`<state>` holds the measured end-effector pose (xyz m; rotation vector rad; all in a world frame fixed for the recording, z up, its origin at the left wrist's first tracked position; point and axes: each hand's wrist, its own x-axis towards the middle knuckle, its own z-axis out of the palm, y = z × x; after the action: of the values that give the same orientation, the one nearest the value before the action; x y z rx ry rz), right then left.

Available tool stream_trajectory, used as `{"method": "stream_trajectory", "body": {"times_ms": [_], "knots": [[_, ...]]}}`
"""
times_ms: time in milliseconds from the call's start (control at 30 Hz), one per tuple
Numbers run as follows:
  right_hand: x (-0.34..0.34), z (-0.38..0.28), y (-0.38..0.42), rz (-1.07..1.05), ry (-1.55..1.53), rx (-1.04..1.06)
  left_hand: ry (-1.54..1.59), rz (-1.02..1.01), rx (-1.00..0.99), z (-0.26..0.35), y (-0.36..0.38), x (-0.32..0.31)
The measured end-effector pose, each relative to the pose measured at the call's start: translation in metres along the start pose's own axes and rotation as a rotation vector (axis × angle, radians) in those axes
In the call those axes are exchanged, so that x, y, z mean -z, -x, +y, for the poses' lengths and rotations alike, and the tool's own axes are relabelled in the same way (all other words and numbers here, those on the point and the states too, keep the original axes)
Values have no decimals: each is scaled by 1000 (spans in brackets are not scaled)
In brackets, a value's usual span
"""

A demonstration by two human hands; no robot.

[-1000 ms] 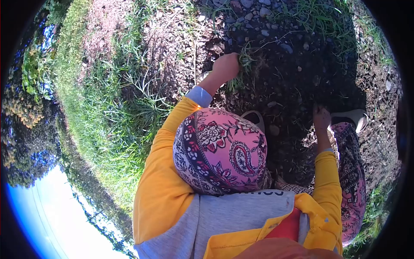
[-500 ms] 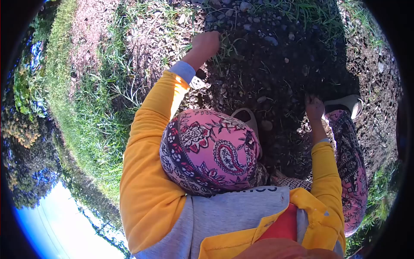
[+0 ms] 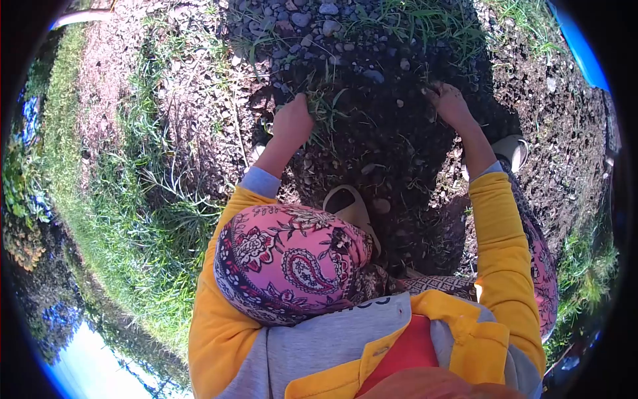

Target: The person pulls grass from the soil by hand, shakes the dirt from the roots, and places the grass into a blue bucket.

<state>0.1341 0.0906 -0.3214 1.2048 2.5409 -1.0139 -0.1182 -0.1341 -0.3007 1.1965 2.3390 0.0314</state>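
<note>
My left hand [image 3: 294, 123] is closed around a tuft of grass [image 3: 327, 110] with thin green blades, low over the shaded soil. The blades stick out to the right of my fist. My right hand [image 3: 452, 106] is over the dark soil [image 3: 392, 139] to the right, palm down. Its dirt-darkened fingers reach forward and sit slightly apart, with nothing visible between them. The tips are partly lost in shadow.
Stones [image 3: 301, 20] and more grass [image 3: 432, 26] lie ahead. My shoe [image 3: 352, 211] stands on the soil below my hands, and the other shoe [image 3: 510, 151] is at right. Thick grass [image 3: 133, 219] grows along the left. Blue material [image 3: 581, 43] shows at upper right.
My right hand has moved forward, away from my foot, and is now level with the left. My left hand keeps the grass and appears lower in view. The view has shifted.
</note>
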Motion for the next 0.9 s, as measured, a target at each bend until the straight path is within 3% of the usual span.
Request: {"method": "stream_trajectory", "body": {"times_ms": [100, 200, 267, 300, 367, 467, 567, 700, 900], "knots": [[-23, 9, -8, -8, 66, 90, 234, 97, -58, -18, 5, -15], [-29, 0, 5, -1, 71, 89, 361, 244, 71, -21, 4, 7], [-41, -1, 13, -10, 35, 49, -8, 19, 55, -13, 5, 4], [-49, 8, 16, -24, 13, 6, -179, -106, -87, -26, 2, -16], [-47, 6, 33, -42, 17, 0, -168, -128, -135, -17, 0, -11], [-58, 32, 50, 121, 58, 41, -102, 107, -144, -3, -7, 9], [-48, 27, 63, 140, -89, -64, -239, 127, -180, -5, -18, 13], [-69, 48, 68, 183, -58, -37, -374, 229, -317, -15, -50, 1], [-75, 26, 61, 147, -103, -91, -457, 211, -239, -44, -103, 5]]}}
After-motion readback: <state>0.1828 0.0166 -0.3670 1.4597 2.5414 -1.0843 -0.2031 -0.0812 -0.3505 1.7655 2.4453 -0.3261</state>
